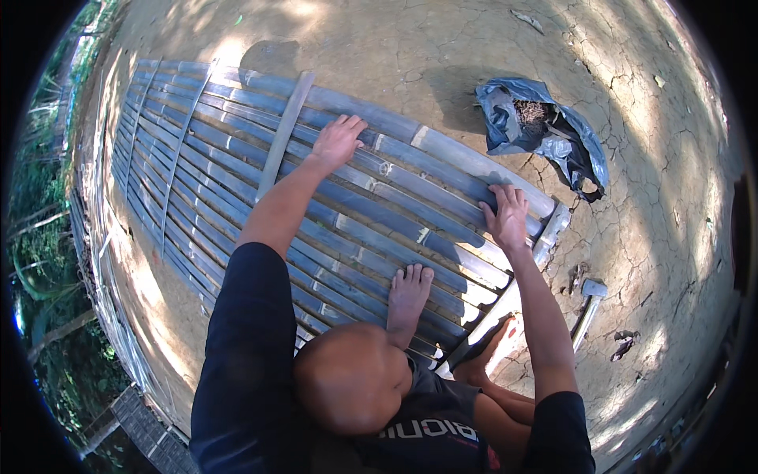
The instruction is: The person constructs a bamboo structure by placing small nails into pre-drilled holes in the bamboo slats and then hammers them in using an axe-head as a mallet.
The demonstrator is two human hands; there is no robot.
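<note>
A long panel of split bamboo slats (pixel 371 229) lies on the ground before me, its slats side by side with narrow gaps. My left hand (pixel 338 144) rests on the slats near the far side, just right of a bamboo crosspiece (pixel 286 130), its fingers slightly bent and apart. Toward the panel's right end, my right hand (pixel 509 215) touches the outer slats, thumb away from the fingers. Neither hand visibly lifts anything. At the right end a bamboo end bar (pixel 550 235) runs across the slat ends. One bare foot (pixel 409 296) stands on the slats.
A crumpled dark plastic bag (pixel 505 142) holding a brown heap that looks like nails sits beyond the panel. A hammer (pixel 590 304) lies on the cracked dirt (pixel 663 261) at right. My other foot (pixel 485 359) is beside the end bar. Bamboo poles (pixel 118 316) lie along the left edge.
</note>
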